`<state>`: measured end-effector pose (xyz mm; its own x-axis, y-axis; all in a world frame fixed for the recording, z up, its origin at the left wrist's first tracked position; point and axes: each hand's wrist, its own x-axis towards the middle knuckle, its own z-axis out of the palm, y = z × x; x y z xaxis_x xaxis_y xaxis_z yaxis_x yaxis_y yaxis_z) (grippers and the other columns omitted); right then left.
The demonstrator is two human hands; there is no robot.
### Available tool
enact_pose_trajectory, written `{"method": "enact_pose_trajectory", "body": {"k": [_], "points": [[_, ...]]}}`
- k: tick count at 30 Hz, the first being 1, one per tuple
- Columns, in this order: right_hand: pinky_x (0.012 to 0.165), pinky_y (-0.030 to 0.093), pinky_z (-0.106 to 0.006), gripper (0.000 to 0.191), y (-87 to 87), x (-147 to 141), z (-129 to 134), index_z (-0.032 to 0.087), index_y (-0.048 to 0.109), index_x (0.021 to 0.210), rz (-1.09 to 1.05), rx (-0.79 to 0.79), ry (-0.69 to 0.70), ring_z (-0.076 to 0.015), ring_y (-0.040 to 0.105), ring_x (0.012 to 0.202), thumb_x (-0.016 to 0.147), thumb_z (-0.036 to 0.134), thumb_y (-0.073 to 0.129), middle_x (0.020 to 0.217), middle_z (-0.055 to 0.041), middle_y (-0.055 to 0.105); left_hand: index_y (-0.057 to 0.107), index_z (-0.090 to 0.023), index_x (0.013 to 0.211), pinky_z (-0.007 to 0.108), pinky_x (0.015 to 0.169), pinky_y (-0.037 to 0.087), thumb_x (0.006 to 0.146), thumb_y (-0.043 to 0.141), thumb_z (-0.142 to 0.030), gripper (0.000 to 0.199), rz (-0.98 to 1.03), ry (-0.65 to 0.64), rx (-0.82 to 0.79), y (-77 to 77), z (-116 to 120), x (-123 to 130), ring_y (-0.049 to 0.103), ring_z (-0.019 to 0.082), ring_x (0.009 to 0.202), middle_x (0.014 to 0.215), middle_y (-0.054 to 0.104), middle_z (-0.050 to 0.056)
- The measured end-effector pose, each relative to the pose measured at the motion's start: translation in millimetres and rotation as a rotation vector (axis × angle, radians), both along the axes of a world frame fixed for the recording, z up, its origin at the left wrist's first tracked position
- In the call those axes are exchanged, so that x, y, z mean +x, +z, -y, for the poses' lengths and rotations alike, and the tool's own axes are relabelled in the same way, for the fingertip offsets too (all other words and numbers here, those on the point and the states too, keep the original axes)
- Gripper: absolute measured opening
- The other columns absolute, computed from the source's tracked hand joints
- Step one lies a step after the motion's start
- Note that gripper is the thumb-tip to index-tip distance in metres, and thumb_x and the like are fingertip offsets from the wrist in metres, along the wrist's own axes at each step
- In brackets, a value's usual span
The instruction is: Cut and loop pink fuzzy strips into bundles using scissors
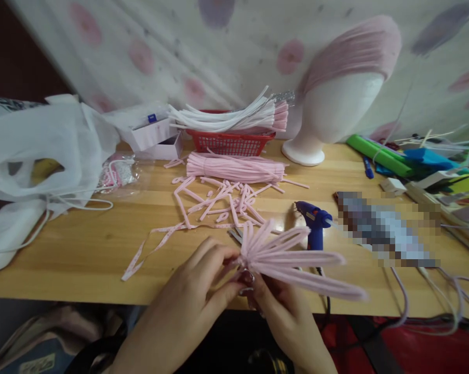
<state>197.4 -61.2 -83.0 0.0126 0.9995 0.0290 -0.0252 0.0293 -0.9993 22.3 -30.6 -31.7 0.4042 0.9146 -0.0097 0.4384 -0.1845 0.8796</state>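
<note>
Between my two hands, over the table's front edge, is a fan of pink pipe cleaner loops (296,256) joined at one end. My left hand (197,283) pinches the gathered end from the left. From below and the right, my right hand (279,298) has its fingers closed at the same joint. The loops spread out to the right. Behind them, partly hidden, lie scissors (235,235). A blue glue gun (315,223) stands just past the loops. Loose bent pink pipe cleaner pieces (222,200) lie scattered beyond my hands.
A bundle of pink pipe cleaners (234,167) lies before a red basket (230,143) of white ones. A tape measure (141,254) curls at left. A white mannequin head (335,109) stands at the back. Cables (401,296) run along the right; a white bag (47,145) sits left.
</note>
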Motion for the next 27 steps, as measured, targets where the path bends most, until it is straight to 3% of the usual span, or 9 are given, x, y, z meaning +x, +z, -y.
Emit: {"method": "enact_pose_trajectory", "body": {"k": [3,7,14,18,23,27], "points": [[0.047,0.036,-0.022,0.031,8.7,0,1,0.021,0.071,0.093,-0.103,-0.059,0.065,-0.0115,0.045,0.056,0.098,0.051,0.066,0.070,0.0020,0.057,0.065,-0.032,0.105,0.023,0.084,0.051,0.099,0.056,-0.026,0.011,-0.004,-0.018,-0.033,0.7,-1,-1,0.069,0.014,0.097,0.103,0.072,-0.004],[0.052,0.038,-0.021,0.026,16.8,-3,0,0.023,0.067,0.098,-0.202,-0.076,0.102,-0.0109,0.044,0.059,0.101,0.049,0.062,0.073,0.0037,0.054,0.064,-0.028,0.093,0.019,0.073,0.049,0.100,0.053,-0.017,0.016,0.004,-0.010,0.123,2.3,-3,-1,0.068,0.011,0.080,0.086,0.071,-0.006],[0.061,0.042,-0.024,0.028,26.5,-5,-3,0.026,0.070,0.104,-0.056,-0.049,0.061,-0.0157,0.050,0.072,0.102,0.052,0.058,0.083,0.0003,0.054,0.064,-0.026,0.093,0.017,0.063,0.047,0.099,0.053,-0.013,0.018,-0.017,-0.092,0.234,5.9,-9,-6,0.067,0.011,0.067,0.078,0.071,-0.006],[0.072,0.046,-0.027,0.028,29.6,-3,-6,0.023,0.066,0.088,0.080,-0.004,0.125,-0.0182,0.054,0.078,0.103,0.045,0.056,0.081,-0.0007,0.058,0.063,-0.023,0.092,0.020,0.061,0.046,0.098,0.049,-0.010,0.020,-0.100,-0.100,0.298,5.6,-11,-6,0.068,0.013,0.066,0.076,0.071,-0.003],[0.053,0.036,-0.023,0.032,29.8,3,-5,0.020,0.064,0.080,-0.154,-0.142,0.256,-0.0112,0.044,0.054,0.099,0.046,0.063,0.061,0.0045,0.052,0.064,-0.020,0.092,0.023,0.063,0.046,0.090,0.043,-0.001,0.028,-0.216,-0.297,0.450,9.8,-16,-15,0.072,0.017,0.072,0.080,0.075,0.002],[0.041,0.021,-0.021,0.034,34.0,6,-3,0.017,0.067,0.078,-0.303,-0.281,0.410,-0.0050,0.029,0.041,0.094,0.047,0.070,0.054,0.0070,0.049,0.065,-0.022,0.086,0.024,0.056,0.043,0.088,0.049,-0.002,0.027,-0.266,-0.509,0.347,23.7,-26,-28,0.069,0.016,0.062,0.075,0.074,0.000]]}}
